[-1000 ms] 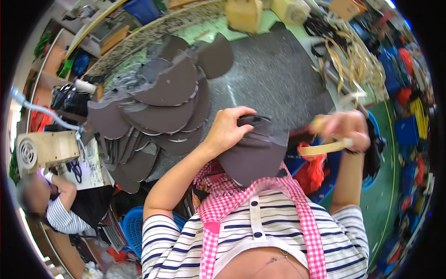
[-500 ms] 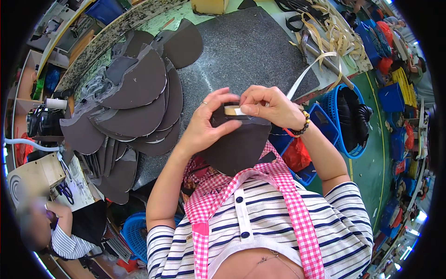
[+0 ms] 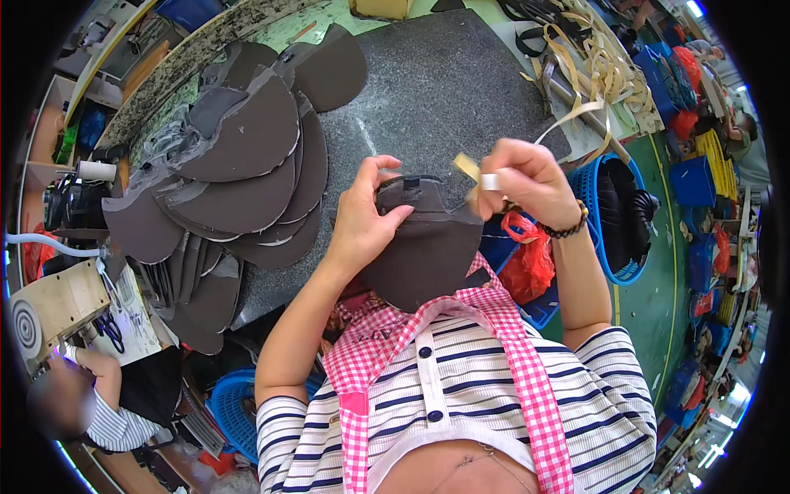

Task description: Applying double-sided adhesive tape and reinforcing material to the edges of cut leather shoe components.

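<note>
My left hand (image 3: 370, 214) grips the upper edge of a dark brown rounded piece (image 3: 424, 263), which looks like a shoe upper. Its thumb lies on the piece's face, while the fingers curl over the far edge. A darker smooth band and a small black patch run along that edge. To the right, my right hand (image 3: 531, 185) is closed on a narrow cream tape (image 3: 467, 167), whose short end sticks out past the fingers, apart from the piece. Something white shows at its fingers; whether this is tape or a finger wrap I cannot tell.
Overlapping dark brown pieces (image 3: 239, 148) lie in a pile at left on the dark speckled work board (image 3: 444, 82). Tangled cream tapes (image 3: 592, 58) lie at far right. A blue basket (image 3: 594, 189) holds black items; a red bag (image 3: 527, 263) hangs nearby. Another person sits at lower left.
My right hand has moved right, away from the piece's upper edge, carrying the cream tape. The left hand still holds the piece in nearly the same place.
</note>
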### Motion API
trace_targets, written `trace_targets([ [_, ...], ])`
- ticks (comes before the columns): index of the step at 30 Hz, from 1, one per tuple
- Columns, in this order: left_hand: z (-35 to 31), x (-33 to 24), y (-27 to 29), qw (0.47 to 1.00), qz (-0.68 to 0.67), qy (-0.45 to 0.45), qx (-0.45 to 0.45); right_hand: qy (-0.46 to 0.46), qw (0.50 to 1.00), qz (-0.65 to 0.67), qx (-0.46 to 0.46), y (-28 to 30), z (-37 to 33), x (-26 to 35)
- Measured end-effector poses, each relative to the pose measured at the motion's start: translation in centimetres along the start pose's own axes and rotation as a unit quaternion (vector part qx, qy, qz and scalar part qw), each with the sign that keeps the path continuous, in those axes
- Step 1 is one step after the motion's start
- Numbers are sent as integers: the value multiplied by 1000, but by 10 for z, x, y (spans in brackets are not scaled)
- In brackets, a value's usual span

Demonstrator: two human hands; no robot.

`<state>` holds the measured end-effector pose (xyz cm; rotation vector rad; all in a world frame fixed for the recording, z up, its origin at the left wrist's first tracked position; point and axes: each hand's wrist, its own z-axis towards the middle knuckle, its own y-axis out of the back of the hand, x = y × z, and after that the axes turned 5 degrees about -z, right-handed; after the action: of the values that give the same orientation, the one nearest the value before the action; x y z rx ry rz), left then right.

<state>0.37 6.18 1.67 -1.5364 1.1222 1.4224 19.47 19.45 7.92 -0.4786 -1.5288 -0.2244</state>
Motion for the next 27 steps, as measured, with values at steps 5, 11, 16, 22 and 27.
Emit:
trace_targets([
  [5, 7, 5, 5, 998, 11, 26, 55, 129, 892, -431, 38, -12, 23, -38],
  [11, 9, -6, 23, 977, -79, 83, 181, 39, 890, -453, 30, -18, 40, -31],
  [16, 9, 4, 20, 992, -30, 44, 115, 24, 848, -529, -7, -12, 36, -24],
  [22, 1, 1, 2, 996, -74, 12, 50, -77, 841, -531, -65, 1, 17, -14],
  [27, 1, -1, -6, 1000, 19, 9, -8, -100, 814, -565, -89, -2, 11, -14],
])
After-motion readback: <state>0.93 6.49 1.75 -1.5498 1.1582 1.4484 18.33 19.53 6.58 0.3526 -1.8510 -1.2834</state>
